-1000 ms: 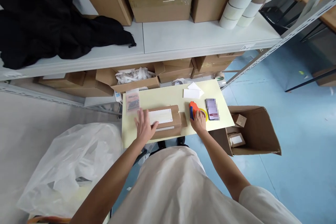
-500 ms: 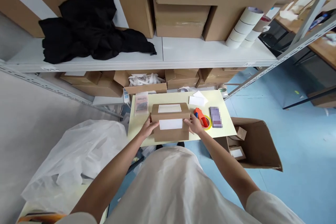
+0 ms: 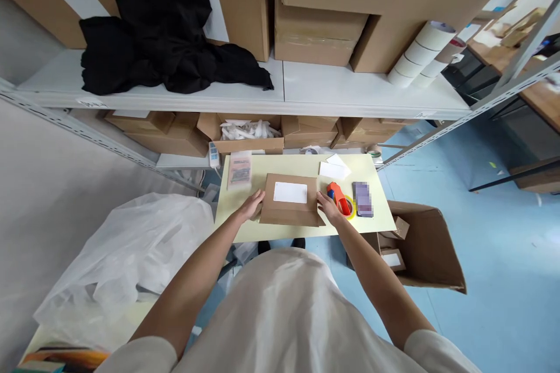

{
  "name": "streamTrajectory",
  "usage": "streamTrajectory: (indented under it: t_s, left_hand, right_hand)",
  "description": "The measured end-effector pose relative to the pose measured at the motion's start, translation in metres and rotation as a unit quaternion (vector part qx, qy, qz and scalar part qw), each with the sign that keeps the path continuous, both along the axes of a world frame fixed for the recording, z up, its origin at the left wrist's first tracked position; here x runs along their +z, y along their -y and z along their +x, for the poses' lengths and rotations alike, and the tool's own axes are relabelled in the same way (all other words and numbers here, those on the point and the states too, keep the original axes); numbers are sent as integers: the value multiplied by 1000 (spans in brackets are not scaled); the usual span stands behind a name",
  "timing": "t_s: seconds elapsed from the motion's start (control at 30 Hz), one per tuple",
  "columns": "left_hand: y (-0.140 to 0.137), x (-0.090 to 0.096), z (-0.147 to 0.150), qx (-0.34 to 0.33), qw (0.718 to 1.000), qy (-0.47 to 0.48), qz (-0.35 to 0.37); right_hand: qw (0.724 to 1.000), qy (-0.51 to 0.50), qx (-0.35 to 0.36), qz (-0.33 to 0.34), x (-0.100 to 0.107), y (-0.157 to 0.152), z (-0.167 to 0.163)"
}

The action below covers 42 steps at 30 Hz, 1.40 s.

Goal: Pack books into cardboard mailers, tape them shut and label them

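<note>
A small brown cardboard box [image 3: 291, 215] with a white label [image 3: 290, 193] on its upper face sits at the middle of the pale yellow table [image 3: 249, 234]. My left hand [image 3: 252, 206] grips its left side. On the opposite side, my right hand [image 3: 327, 208] holds the edge, with a small flap sticking out at the near right corner. Both sets of fingers are partly hidden by the box. Close to my right hand lie a red tape dispenser [image 3: 338, 197] with a yellow-edged roll and a purple, blurred-out item [image 3: 363, 199].
White cards [image 3: 333, 169] and a clear plastic packet [image 3: 240, 170] lie along the table's back. A large open carton [image 3: 431, 245] stands on the floor at right. Shelving [image 3: 245, 106] with boxes, tape rolls [image 3: 422, 52] and black cloth [image 3: 166, 41] rises behind. White plastic sheeting [image 3: 131, 262] fills the left.
The box has tipped and come down on the table: two labelled faces showed before, one shows now. Both hands have stayed at its sides. The view has shifted slightly.
</note>
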<state>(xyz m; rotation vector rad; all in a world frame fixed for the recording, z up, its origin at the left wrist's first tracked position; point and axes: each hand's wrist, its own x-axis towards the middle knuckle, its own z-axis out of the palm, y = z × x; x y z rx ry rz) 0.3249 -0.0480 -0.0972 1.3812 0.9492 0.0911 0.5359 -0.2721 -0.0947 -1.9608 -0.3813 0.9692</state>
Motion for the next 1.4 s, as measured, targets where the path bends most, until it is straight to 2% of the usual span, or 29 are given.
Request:
streamTrajectory:
  t_s: [0.07, 0.13, 0.23, 0.3, 0.4, 0.47, 0.57, 0.7, 0.8, 0.9, 0.97, 1.03, 1.1, 1.17, 1.2, 1.23, 1.3, 1.4]
  left_hand:
    - [-8, -4, -20, 5, 1000, 4, 15]
    - [-9, -11, -46, -19, 1000, 12, 11]
    - [4, -26, -76, -50, 999, -2, 5]
    - [19, -36, -83, -49, 997, -13, 56]
    - [36, -43, -74, -20, 990, -3, 136]
    - [39, -40, -62, -3, 987, 12, 160]
    - [29, -26, -49, 16, 979, 25, 202]
    - [7, 1, -35, 15, 945, 8, 326]
    - [-4, 12, -18, 7, 929, -28, 369]
    - [-6, 13, -4, 2, 926, -54, 372]
    - [-5, 14, 2, 11, 924, -61, 377]
    - [-2, 22, 4, 16, 900, -67, 431]
    - [0, 36, 5, -41, 848, -85, 522]
    - [2, 53, 7, -174, 788, -110, 581]
    - [3, 60, 9, -239, 768, -122, 582]
    - [3, 66, 11, -290, 755, -133, 574]
    - [3, 74, 16, -334, 748, -158, 551]
    - [5, 76, 22, -346, 751, -203, 525]
  right_hand:
    - [1000, 17, -5, 5, -3, 17, 0]
    - [999, 35, -2, 6, -8, 39, -5]
    - [996, 76, 46, -9, -22, 67, -21]
    - [988, 125, 82, -20, -31, 75, -34]
    - [982, 165, 86, -20, -35, 67, -48]
    - [983, 168, 73, -22, -27, 56, -50]
    - [977, 212, 31, -9, -4, 42, -40]
    - [958, 283, -31, 3, 27, 31, -17]
    - [947, 317, -39, -43, 39, 24, -5]
    - [929, 354, 2, -109, 40, 17, -2]
    - [915, 382, 23, -130, 39, 13, -2]
    - [897, 419, 27, -139, 42, 10, -4]
    - [866, 468, 53, -169, 50, 8, -4]
    - [827, 496, 149, -219, 63, 6, -3]
    - [811, 487, 211, -246, 69, 4, -2]
    - [801, 464, 266, -269, 75, 1, -1]
    - [793, 411, 327, -311, 83, -5, 1]
    - [794, 370, 338, -343, 87, -15, 3]
